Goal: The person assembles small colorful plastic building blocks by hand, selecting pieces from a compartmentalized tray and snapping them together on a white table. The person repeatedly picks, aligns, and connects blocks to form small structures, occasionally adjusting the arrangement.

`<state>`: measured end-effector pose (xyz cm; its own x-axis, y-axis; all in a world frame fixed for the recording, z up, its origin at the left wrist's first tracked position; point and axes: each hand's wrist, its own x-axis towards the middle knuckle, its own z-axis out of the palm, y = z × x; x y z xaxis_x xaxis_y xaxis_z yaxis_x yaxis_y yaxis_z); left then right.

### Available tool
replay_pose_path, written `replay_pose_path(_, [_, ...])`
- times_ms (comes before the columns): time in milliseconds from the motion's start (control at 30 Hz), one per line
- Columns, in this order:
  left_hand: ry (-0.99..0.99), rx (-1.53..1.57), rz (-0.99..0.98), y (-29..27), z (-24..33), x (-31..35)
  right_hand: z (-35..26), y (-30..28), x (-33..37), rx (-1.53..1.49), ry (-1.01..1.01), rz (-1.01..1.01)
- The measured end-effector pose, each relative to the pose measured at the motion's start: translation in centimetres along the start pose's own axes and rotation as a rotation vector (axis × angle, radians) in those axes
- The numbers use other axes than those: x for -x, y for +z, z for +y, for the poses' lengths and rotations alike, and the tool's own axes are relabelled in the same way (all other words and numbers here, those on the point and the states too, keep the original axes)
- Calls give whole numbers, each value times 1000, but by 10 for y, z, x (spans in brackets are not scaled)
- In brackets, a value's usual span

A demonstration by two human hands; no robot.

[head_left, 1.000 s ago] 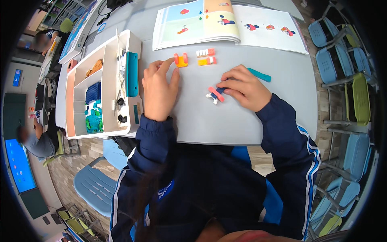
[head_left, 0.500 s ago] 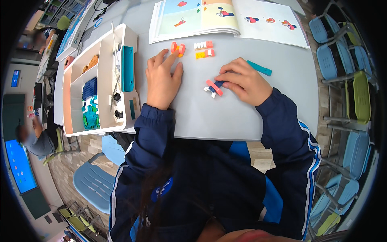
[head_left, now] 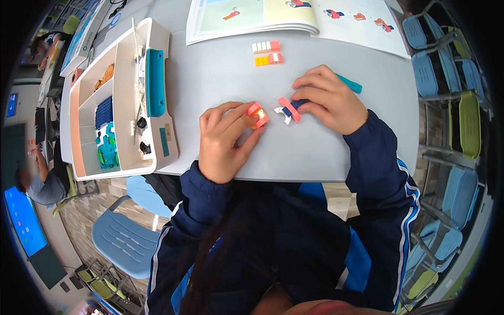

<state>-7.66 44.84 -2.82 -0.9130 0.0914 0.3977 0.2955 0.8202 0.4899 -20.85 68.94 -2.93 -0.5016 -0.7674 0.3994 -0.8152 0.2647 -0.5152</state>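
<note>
My left hand (head_left: 223, 144) grips a small coral-and-yellow brick piece (head_left: 258, 114) between thumb and fingertips. Just right of it, the fingers of my right hand (head_left: 336, 102) are closed on the dark blue end of a brick assembly (head_left: 290, 110), which has a coral bar across it and a white forked end facing the left hand's piece. A small gap separates the two pieces. Partly behind my right hand lies a long teal piece (head_left: 349, 84). Farther back sit two short brick assemblies, one white and coral (head_left: 266, 47), the other yellow and coral (head_left: 268, 59).
An open picture booklet (head_left: 362, 42) lies at the table's far side. At left stands a white divided box (head_left: 161, 139) holding blue, teal, orange and black parts. Blue chairs (head_left: 126, 244) stand beyond the table's edges, and people sit at the far left.
My left hand has picked up the coral-and-yellow piece and brought it nearer, beside the blue assembly. My right hand keeps its hold, shifted slightly right. The view has moved a little.
</note>
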Motion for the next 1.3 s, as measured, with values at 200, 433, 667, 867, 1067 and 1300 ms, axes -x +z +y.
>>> replay_pose_path(200, [-49,144,-62,8,14,-10,-2,-2,-2,35,-3,38])
replay_pose_path(433, [-89,189,-15,15,10,-8,0,-5,-2,30,5,31])
replay_pose_path(667, [-92,224,24,17,6,-8,1,-3,-3,-32,49,15])
replay_pose_path(867, [-112,242,52,20,6,-5,-1,-7,-6,-104,36,19])
replay_pose_path(1067, [-74,240,53,21,7,-5,-14,-2,-4,-132,90,32])
replay_pose_path(1300, [-210,368,65,17,7,-6,-15,0,-5,-134,91,-8])
